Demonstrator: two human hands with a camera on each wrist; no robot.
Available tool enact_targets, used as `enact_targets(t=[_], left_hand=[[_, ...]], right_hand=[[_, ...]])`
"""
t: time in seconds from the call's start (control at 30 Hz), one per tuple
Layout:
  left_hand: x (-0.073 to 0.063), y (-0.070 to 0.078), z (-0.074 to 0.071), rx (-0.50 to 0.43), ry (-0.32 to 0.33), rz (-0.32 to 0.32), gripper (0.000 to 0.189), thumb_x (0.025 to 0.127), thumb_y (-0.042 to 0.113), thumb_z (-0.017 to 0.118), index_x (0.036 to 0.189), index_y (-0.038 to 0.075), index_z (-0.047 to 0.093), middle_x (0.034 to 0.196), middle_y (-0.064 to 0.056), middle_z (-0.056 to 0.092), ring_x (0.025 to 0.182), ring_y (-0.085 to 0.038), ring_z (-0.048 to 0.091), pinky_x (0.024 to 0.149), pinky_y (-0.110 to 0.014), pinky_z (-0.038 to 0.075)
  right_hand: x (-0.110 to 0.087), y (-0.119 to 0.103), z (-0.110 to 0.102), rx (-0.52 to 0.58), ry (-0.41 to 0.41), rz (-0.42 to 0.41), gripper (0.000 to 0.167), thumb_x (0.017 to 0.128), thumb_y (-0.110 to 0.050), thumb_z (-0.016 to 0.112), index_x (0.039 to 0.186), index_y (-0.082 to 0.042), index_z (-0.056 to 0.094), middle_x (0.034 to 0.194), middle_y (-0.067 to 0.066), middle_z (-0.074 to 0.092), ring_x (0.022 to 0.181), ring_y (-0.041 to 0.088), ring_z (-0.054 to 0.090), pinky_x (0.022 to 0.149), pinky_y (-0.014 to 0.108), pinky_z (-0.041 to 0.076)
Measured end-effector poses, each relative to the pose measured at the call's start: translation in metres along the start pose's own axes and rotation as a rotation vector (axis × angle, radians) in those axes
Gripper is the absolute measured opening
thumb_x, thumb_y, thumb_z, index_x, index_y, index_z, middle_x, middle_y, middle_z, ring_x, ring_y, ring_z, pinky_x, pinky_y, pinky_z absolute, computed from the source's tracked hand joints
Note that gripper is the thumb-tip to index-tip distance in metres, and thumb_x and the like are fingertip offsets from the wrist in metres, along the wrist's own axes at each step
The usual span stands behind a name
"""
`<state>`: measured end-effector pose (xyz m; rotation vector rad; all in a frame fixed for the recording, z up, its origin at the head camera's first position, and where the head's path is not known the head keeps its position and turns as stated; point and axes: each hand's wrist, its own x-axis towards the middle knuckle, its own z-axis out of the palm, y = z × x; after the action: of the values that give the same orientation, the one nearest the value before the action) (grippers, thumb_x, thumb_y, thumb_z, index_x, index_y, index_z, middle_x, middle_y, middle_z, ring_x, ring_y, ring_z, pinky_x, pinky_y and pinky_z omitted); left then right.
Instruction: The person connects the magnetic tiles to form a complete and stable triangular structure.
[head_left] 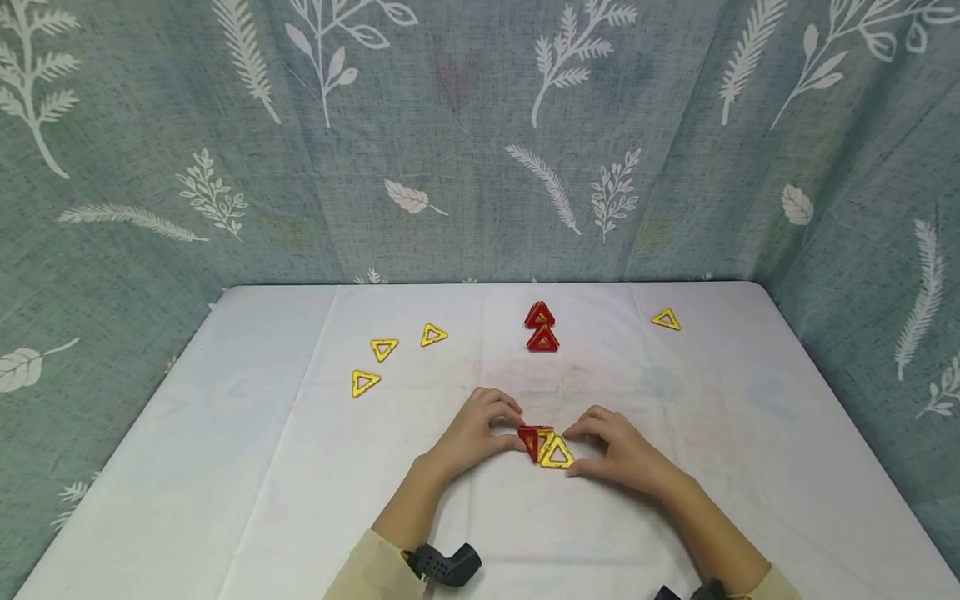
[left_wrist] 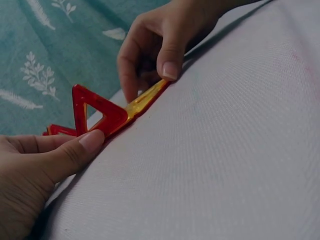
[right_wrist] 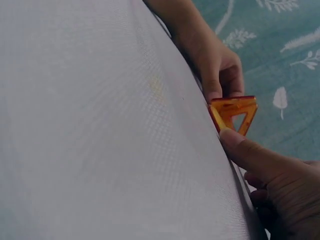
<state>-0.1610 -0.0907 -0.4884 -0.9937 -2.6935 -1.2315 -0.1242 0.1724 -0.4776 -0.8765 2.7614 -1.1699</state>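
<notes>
Near the table's front middle, a small piece built of triangular magnetic tiles stands between both hands. My left hand [head_left: 480,421] pinches its red triangle tile [head_left: 527,440], thumb at the near side and forefinger behind. In the left wrist view the upright red tile [left_wrist: 112,117] leans over beside a low yellow tile [left_wrist: 144,100]. From the other side, my right hand [head_left: 622,450] holds the yellow triangle tile [head_left: 557,463] between thumb and fingertips. The right wrist view has the right thumb at the lower corner of an orange-looking tile [right_wrist: 231,108].
Two red pyramids [head_left: 540,315] of tiles stand one before the other at the table's back middle. Three loose yellow triangle tiles [head_left: 366,383] lie to the left, and another yellow triangle [head_left: 666,319] lies at the back right. A patterned curtain [head_left: 465,150] borders the white table [head_left: 300,500].
</notes>
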Motion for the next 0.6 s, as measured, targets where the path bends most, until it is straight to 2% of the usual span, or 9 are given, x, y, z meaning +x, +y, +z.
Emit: enact_targets(t=[0.2, 0.43, 0.53, 0.6], left_hand=[[0.0006, -0.0003, 0.0011, -0.018, -0.004, -0.011, 0.019, 0.072, 0.027, 0.082, 0.085, 0.018, 0.07, 0.103, 0.006, 0.062, 0.104, -0.013, 0.048, 0.092, -0.034, 0.041], [0.0003, 0.0019, 0.0009, -0.009, 0.0, -0.004, 0.018, 0.072, 0.028, 0.081, 0.079, 0.016, 0.07, 0.101, 0.006, 0.063, 0.103, -0.013, 0.05, 0.093, -0.034, 0.041], [0.0002, 0.0025, 0.0008, 0.006, 0.01, 0.014, 0.019, 0.071, 0.029, 0.081, 0.078, 0.016, 0.069, 0.1, 0.006, 0.063, 0.102, -0.014, 0.05, 0.092, -0.034, 0.041], [0.0006, 0.0028, 0.0013, 0.019, 0.016, 0.026, 0.019, 0.071, 0.029, 0.081, 0.077, 0.016, 0.07, 0.1, 0.006, 0.063, 0.102, -0.013, 0.05, 0.092, -0.034, 0.041]], right_hand=[[0.0005, 0.0015, -0.0002, 0.045, 0.025, -0.023, 0.023, 0.074, -0.022, 0.08, 0.093, -0.015, 0.068, 0.091, -0.008, 0.062, 0.078, 0.003, 0.052, 0.069, 0.022, 0.046], [-0.0017, -0.0001, 0.0052, -0.008, 0.123, -0.07, 0.019, 0.078, -0.015, 0.077, 0.096, -0.013, 0.07, 0.087, -0.009, 0.061, 0.075, 0.0, 0.049, 0.068, 0.023, 0.045], [-0.0022, -0.0015, 0.0064, -0.03, 0.143, -0.059, 0.022, 0.077, -0.016, 0.077, 0.097, -0.013, 0.07, 0.088, -0.009, 0.061, 0.076, 0.001, 0.048, 0.068, 0.023, 0.044], [-0.0018, -0.0031, 0.0057, -0.062, 0.146, -0.019, 0.025, 0.075, -0.02, 0.079, 0.097, -0.014, 0.069, 0.088, -0.009, 0.06, 0.076, 0.002, 0.048, 0.069, 0.024, 0.044]])
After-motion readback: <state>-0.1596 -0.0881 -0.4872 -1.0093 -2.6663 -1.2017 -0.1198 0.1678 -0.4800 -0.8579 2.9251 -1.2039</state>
